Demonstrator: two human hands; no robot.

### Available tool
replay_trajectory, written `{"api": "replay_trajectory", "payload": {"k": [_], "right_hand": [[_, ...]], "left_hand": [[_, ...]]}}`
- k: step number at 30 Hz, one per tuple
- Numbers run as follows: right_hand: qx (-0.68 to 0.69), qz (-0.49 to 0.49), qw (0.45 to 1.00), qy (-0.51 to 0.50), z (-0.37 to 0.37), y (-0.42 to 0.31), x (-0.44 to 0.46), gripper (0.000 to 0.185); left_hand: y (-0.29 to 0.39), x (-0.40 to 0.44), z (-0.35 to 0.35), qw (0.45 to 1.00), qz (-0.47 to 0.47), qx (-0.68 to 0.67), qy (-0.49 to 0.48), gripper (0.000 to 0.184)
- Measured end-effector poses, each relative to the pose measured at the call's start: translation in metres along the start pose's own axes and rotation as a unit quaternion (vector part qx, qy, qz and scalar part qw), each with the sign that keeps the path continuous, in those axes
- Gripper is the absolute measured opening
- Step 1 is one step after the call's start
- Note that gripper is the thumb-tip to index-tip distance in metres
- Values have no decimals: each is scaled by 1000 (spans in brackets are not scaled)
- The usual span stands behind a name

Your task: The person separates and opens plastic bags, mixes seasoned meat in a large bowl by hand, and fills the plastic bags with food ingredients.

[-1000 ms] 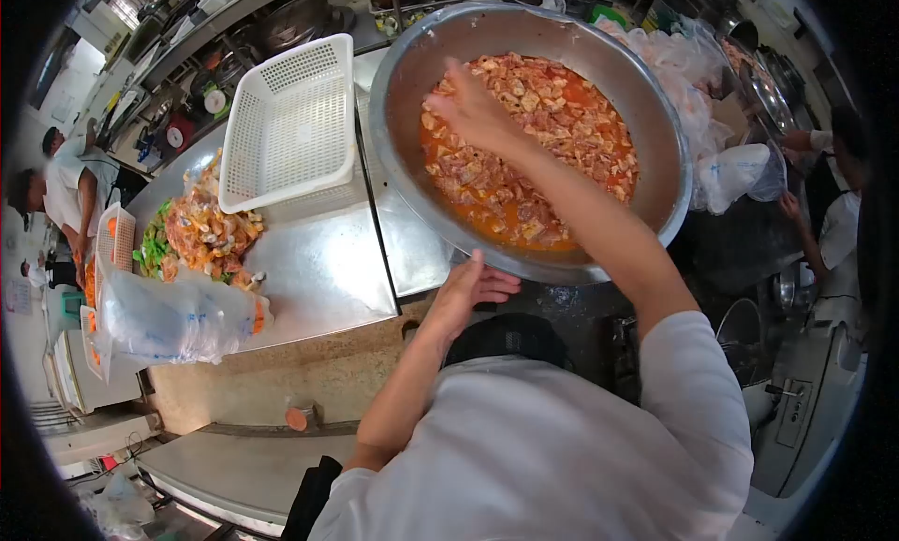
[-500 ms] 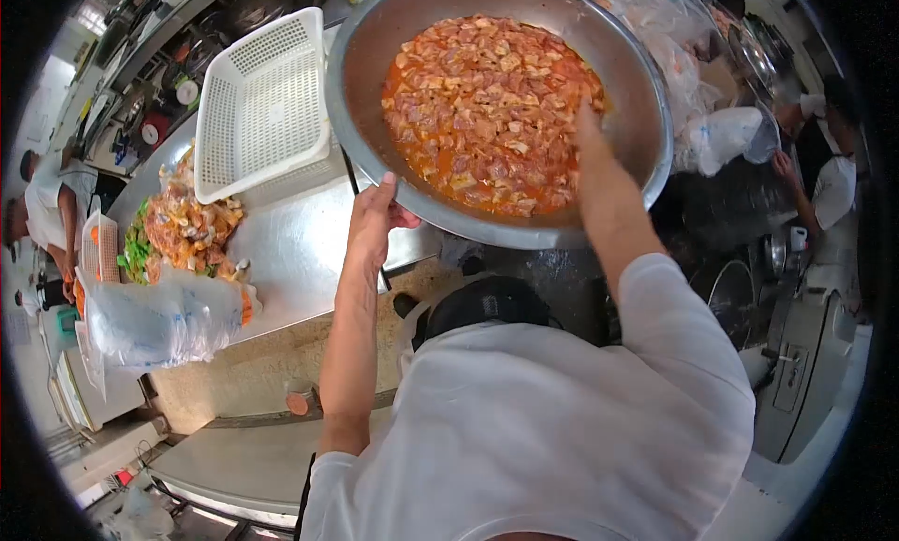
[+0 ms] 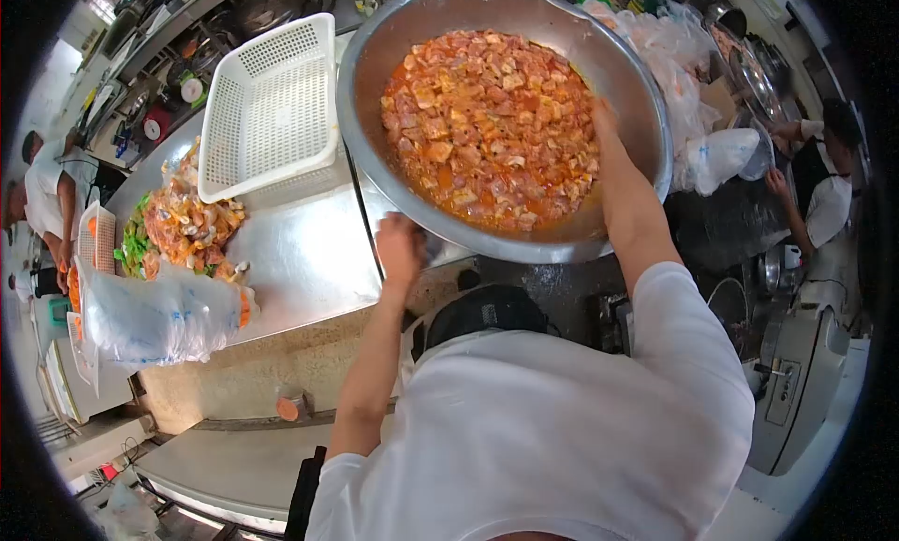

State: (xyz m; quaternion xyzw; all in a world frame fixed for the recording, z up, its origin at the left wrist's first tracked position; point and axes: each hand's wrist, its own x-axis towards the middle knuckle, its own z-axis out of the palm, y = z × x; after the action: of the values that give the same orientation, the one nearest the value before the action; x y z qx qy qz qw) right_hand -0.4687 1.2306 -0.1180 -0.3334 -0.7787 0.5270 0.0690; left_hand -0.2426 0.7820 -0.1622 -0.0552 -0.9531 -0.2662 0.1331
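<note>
A wide metal bowl [image 3: 365, 120] holds diced raw meat [image 3: 487, 134] in reddish-orange liquid. My right hand [image 3: 604, 134] reaches into the bowl at the right edge of the meat, its fingers largely hidden there. My left hand [image 3: 401, 246] is just below the bowl's near-left rim, beside the metal table's edge. Motion blurs its fingers, and I cannot tell whether it touches the bowl.
A white perforated plastic basket [image 3: 272, 101] sits on the steel table [image 3: 290, 251] to the left. Near it are a pile of meat pieces [image 3: 192, 218] and a clear plastic bag [image 3: 164, 316]. One person [image 3: 829, 181] is at right, another [image 3: 51, 195] at far left.
My left hand has come off the bowl's near rim and moved slightly right and down. My right hand is still in the bowl, and the meat's surface looks rearranged.
</note>
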Motion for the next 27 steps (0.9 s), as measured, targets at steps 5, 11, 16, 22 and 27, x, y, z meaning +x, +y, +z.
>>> {"api": "replay_trajectory", "payload": {"k": [5, 11, 16, 22, 27], "right_hand": [[211, 15, 977, 13, 73, 75, 40, 59], [-90, -185, 951, -230, 139, -7, -45, 46], [35, -216, 970, -106, 60, -23, 49, 38], [218, -46, 940, -259, 128, 21, 116, 43], [-54, -48, 905, -420, 170, -17, 38, 44]], "left_hand": [[-33, 29, -45, 989, -130, -33, 57, 27], [36, 59, -72, 719, -345, -590, 126, 40], [114, 22, -83, 666, -358, -654, 34, 49], [124, 35, -76, 689, -386, -598, 136, 46], [94, 53, -82, 698, -392, -591, 97, 39]]}}
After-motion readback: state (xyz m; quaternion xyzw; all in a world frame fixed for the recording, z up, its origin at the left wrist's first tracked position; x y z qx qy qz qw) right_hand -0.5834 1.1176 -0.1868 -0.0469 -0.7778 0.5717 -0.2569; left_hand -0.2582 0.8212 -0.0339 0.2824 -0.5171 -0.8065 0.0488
